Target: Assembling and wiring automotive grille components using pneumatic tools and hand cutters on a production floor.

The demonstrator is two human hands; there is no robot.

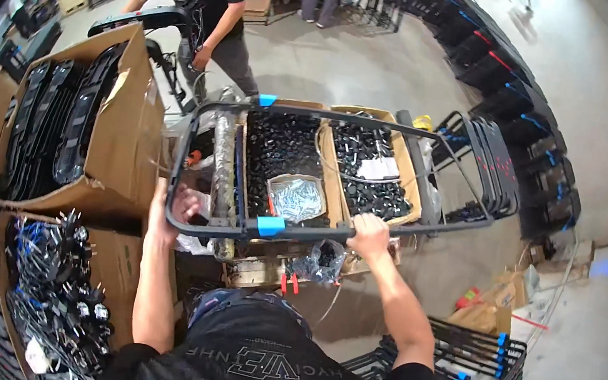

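Observation:
A long black metal frame (306, 232) with rounded corners and blue tape on its bars is held over the worktable. My right hand (370, 236) is closed round its near bar, right of the middle. At the frame's left end my left hand (184, 204) grips from below and outside, fingers curled up inside the bar, partly hidden by it. Under the frame sit two cardboard trays, one with small black parts (280, 136), the other with black fittings (361, 140). A small box of silver screws (295, 198) rests in the left tray.
Left stand an open carton of black panels (65, 118) and a carton of black cables with plugs (57, 287). More frames (479, 378) are stacked at lower right, others (490, 166) beyond the table. Across the table a person (204, 13) handles a black part. A plastic bag (325, 261) hangs at the near edge.

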